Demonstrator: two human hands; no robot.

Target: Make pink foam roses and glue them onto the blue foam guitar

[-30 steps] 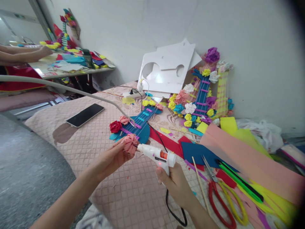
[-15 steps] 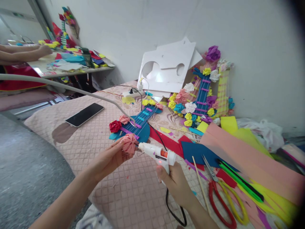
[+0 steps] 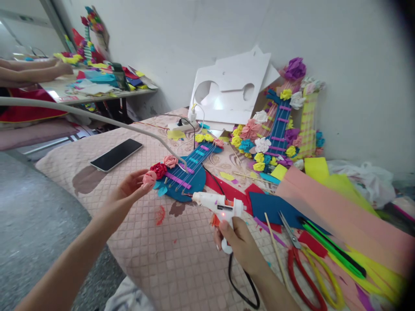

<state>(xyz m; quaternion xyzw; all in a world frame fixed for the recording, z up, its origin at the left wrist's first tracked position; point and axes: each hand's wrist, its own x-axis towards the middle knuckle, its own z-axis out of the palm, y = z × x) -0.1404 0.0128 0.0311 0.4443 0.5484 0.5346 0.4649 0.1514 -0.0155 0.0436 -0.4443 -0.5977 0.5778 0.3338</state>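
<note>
Between the fingers of my left hand [image 3: 131, 188] is a pink paper flower [image 3: 149, 178], held beside the red paper flower [image 3: 158, 169] at the left edge of a blue paper guitar [image 3: 186, 179]. Whether the two flowers touch I cannot tell. The guitar lies on the quilted cloth, with strings, purple and teal strips, another pink flower [image 3: 170, 161] and small yellow flowers at its far end. My right hand [image 3: 238, 242] is wrapped round the handle of a white hot glue gun [image 3: 215, 203]. Its nozzle points left, near the guitar's lower edge.
A phone [image 3: 117, 154] lies to the left, and a white cable arches over the table. Scissors [image 3: 301, 263], a green craft knife [image 3: 333, 248], a wooden stick and coloured paper fill the right. Decorated guitars [image 3: 279, 129] lean on the wall. Another person's arms [image 3: 35, 71] rest at a far table.
My left hand has moved left and up with the pink flower, away from the glue gun nozzle to beside the red flower. The glue gun has stayed nearly in place.
</note>
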